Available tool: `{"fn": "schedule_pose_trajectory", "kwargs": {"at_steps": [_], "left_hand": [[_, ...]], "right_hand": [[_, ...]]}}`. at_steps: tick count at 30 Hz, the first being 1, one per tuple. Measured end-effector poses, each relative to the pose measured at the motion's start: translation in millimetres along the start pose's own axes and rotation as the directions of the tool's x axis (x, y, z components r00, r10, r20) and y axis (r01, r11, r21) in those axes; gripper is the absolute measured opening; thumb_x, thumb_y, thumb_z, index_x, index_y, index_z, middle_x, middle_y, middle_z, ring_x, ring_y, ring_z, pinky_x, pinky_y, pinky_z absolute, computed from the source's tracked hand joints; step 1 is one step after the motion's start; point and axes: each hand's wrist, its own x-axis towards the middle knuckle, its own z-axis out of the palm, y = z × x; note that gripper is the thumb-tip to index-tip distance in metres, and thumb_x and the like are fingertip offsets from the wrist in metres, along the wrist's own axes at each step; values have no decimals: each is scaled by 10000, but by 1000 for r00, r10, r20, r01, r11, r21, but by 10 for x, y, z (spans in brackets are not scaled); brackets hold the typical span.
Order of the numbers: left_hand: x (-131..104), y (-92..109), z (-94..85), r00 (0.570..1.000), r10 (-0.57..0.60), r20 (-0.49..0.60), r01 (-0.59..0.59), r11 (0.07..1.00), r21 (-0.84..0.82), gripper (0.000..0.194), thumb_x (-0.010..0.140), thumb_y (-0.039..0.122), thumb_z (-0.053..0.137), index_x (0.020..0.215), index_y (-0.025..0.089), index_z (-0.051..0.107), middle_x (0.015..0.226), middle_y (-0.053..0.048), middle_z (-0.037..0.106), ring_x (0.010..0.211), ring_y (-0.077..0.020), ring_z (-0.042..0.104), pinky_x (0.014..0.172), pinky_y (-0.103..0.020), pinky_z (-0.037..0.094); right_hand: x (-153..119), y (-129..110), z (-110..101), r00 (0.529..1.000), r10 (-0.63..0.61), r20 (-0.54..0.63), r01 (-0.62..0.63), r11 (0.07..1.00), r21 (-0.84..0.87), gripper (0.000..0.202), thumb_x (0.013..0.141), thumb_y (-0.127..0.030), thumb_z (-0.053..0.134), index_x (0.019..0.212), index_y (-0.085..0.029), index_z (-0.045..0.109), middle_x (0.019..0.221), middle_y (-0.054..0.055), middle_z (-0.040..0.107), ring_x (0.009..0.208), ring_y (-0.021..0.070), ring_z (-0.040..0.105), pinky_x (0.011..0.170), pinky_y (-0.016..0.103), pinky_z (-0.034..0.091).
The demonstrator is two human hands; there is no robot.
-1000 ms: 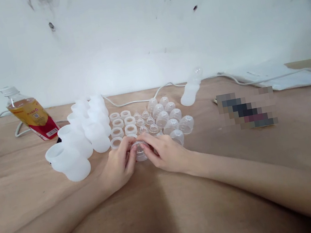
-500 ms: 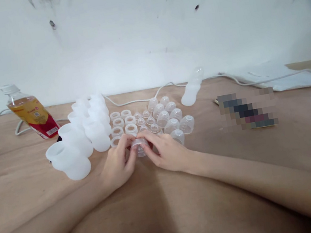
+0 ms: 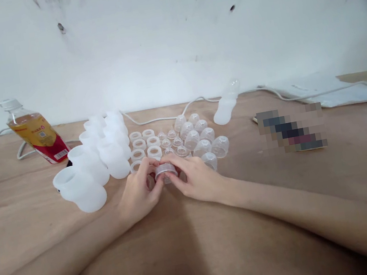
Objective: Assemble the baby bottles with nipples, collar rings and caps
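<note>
Between both hands, just above the wooden table, is a translucent bottle collar ring (image 3: 165, 171). My left hand (image 3: 141, 185) has its thumb and fingers closed on the ring's left side. My right hand (image 3: 194, 177) grips the opposite side, thumb low on the front. Something clear shows below the band, perhaps a nipple, but the fingers partly hide it. Just beyond my left hand lie rows of white collar rings (image 3: 138, 154). Clear bottle nipples (image 3: 180, 151) stand behind the held ring, and clear domed caps (image 3: 202, 148) stand beyond my right hand.
Frosted baby bottles (image 3: 90, 192) stand in rows at the left, near a tilted drink bottle (image 3: 39, 134). A capped baby bottle (image 3: 226, 106) stands at the back. A pixelated flat object (image 3: 290, 130) lies right. A white cable (image 3: 162, 118) runs along the wall.
The collar ring has tipped slightly between my fingers, so more of its outer band faces me. My thumbs have shifted a little lower on it. The surrounding parts stay put.
</note>
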Motion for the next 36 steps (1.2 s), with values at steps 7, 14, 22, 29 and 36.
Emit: {"fn": "schedule_pose_trajectory", "kwargs": {"at_steps": [7,14,22,29,36], "left_hand": [[6,2,3,1000,-14,-4,14,999,30,114,788,218,424,897,207,391,635,44,554,505,-90,459,496,-192,364],[0,29,-19,1000,22,4,-22,1000,19,165,803,197,386,967,201,395,702,28,604,526,-90,501,512,-193,379],[7,7,-3,1000,0,-17,1,1000,15,153,803,219,390,956,208,391,706,35,601,509,-87,492,486,-188,375],[-3,13,0,1000,-2,13,2,998,63,155,788,209,402,943,204,402,614,55,566,446,-77,444,460,-182,349],[-3,-18,-10,1000,0,14,-1,998,58,142,805,229,400,943,209,425,649,44,573,494,-80,469,490,-190,365]], "right_hand": [[10,20,50,999,27,-36,-26,999,31,316,794,-140,401,1087,-220,487,757,-3,597,612,109,522,617,230,395],[11,9,25,998,35,-59,-29,996,90,313,782,-131,400,1072,-176,509,647,-15,551,526,84,484,543,197,387],[3,17,34,998,60,-36,-55,991,120,330,802,-149,395,1114,-189,492,733,5,594,615,99,540,591,215,416],[14,-3,4,995,101,15,-102,985,141,329,807,-144,402,1109,-195,521,636,-15,589,537,90,529,595,232,429],[-18,6,22,990,125,62,-138,948,286,337,862,-234,355,1177,-195,467,713,4,623,509,82,557,566,236,458]]}}
